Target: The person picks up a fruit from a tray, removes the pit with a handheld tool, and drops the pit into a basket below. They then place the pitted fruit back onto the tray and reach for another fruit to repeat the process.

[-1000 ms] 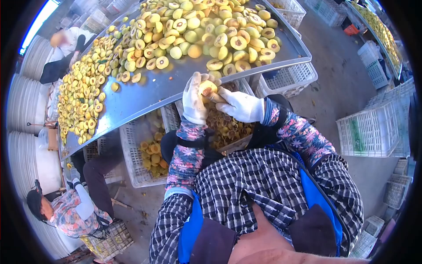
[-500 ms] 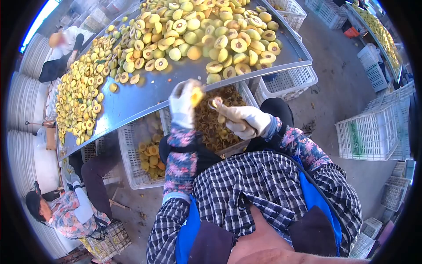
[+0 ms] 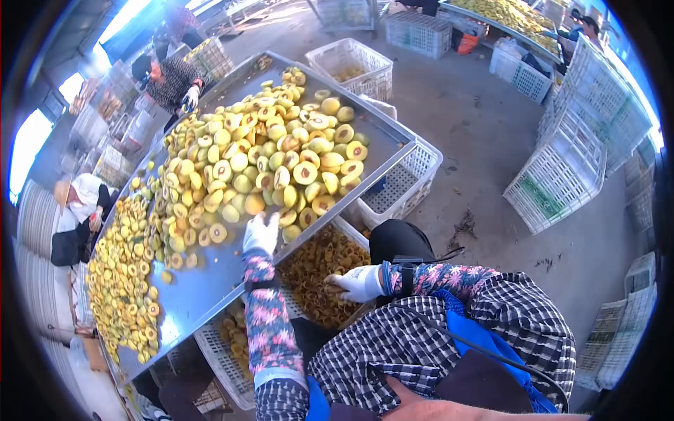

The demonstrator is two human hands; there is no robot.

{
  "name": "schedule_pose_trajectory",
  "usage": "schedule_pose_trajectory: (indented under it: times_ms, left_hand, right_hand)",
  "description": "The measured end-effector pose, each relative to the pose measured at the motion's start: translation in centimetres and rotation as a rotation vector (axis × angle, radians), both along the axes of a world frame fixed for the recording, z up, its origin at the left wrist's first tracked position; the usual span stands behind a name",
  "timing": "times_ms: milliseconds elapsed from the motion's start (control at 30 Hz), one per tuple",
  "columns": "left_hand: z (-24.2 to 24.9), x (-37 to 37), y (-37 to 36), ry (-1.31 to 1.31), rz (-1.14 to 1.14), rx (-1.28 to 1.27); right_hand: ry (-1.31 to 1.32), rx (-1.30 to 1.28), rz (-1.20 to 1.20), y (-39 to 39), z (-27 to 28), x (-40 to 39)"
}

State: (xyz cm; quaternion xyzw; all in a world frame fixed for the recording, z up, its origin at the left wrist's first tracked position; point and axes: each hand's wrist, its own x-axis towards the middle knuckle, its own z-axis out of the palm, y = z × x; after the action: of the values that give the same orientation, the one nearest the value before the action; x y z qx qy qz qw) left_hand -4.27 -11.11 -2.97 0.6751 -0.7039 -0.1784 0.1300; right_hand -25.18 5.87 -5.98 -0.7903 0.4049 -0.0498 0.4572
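My left hand [image 3: 261,235], in a white glove, reaches over the near rim of the metal table [image 3: 382,163]. Its fingers are apart at the edge of a heap of halved yellow-green stone fruit [image 3: 239,161], many showing brown pits or hollows; I see nothing held in it. My right hand [image 3: 357,283], also gloved, hangs low over a crate of brownish fruit scraps [image 3: 319,263]. Its dirty fingertips are curled together, and what they hold, if anything, cannot be made out.
White plastic crates stand under the table's edge [image 3: 400,186] and in a stack [image 3: 562,168] at right. Another crate of fruit pieces [image 3: 235,333] sits by my left knee. Co-workers [image 3: 168,81] are at the far and left sides of the table. Another fruit-laden table [image 3: 505,21] stands behind.
My left hand has gone from above the scrap crate to the fruit heap, without the yellow piece. My right hand has dropped toward the scraps. The view has tilted up and turned.
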Motion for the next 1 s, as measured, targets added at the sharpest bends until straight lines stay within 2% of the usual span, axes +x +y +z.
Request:
schedule_pose_trajectory:
  times_ms: [100, 200, 267, 300, 367, 400, 433, 467, 500, 533, 567, 600, 633, 700, 733, 767, 867, 933, 1000]
  left_hand:
    - [-1.7, -2.9, -3.0, -0.105, -0.074, 0.154]
    - [-1.2, -3.5, -2.6, -0.116, -0.139, 0.075]
    - [-1.4, -2.7, -2.7, 0.089, -0.130, 0.087]
    - [-2.6, -1.8, -3.2, 0.085, -0.125, 0.088]
    - [-6.1, 0.1, -4.2, 0.530, -0.001, 0.012]
    - [-3.2, -0.6, -2.3, 0.717, 0.109, 0.077]
    - [-2.3, -0.6, -0.6, 1.079, 0.134, 0.014]
    - [-1.1, 0.1, 1.2, 1.545, 0.057, 0.143]
    - [-4.6, 2.3, 1.1, 1.298, -0.140, -0.073]
    - [0.6, 0.1, 5.0, 1.754, 0.032, 0.125]
    - [-0.7, 0.6, 4.6, 2.100, -0.122, 0.198]
    - [0.9, -0.4, 5.9, 2.263, -0.015, 0.302]
    - [2.4, -1.1, 7.3, 2.227, 0.041, 0.329]
    - [2.5, -2.1, 8.6, 2.251, 0.085, 0.387]
    - [2.7, -2.6, 9.2, 2.259, 0.095, 0.377]
    - [3.0, -3.1, 9.7, 2.171, 0.127, 0.262]
    - [3.8, -4.2, 10.7, 2.008, 0.145, 0.061]
    - [3.7, -4.5, 10.9, 1.934, 0.110, -0.027]
    - [3.8, -4.9, 11.0, 1.922, 0.141, -0.040]
  right_hand:
    - [0.035, 0.039, -0.023, 0.5, 0.1, -0.3]
    - [0.051, 0.047, -0.029, 0.7, 0.2, -1.1]
    - [0.038, 0.038, -0.021, 0.9, 0.6, -1.2]
    - [-0.008, 0.070, -0.073, 0.9, 1.0, -1.1]
    - [-0.056, 0.105, -0.112, 0.6, 1.3, -1.2]
    - [-0.143, -0.002, -0.157, 0.4, 1.2, -1.3]
    - [-0.235, -0.098, -0.192, 0.3, 1.0, -1.3]
    - [-0.320, -0.131, -0.237, 0.1, 1.1, -1.3]
    - [-0.410, -0.149, -0.270, -0.1, 1.3, -1.2]
    - [-0.441, -0.170, -0.301, -0.3, 2.0, -1.0]
    - [-0.464, -0.196, -0.337, -0.7, 3.3, -0.7]
    - [-0.472, -0.134, -0.384, -1.0, 4.7, -0.1]
    - [-0.472, -0.082, -0.441, -1.2, 5.6, 0.3]
    - [-0.583, -0.456, -0.414, -2.3, 6.0, 1.2]
    - [-0.541, -0.416, -0.414, -2.6, 6.6, 1.5]
    - [-0.461, -0.336, -0.418, -2.5, 7.6, 1.4]
    - [-0.359, -0.420, -0.405, -2.3, 8.3, 2.0]
    - [-0.327, -0.657, -0.451, -2.3, 7.4, 2.5]
    - [-0.349, -0.704, -0.462, -2.0, 7.1, 2.9]
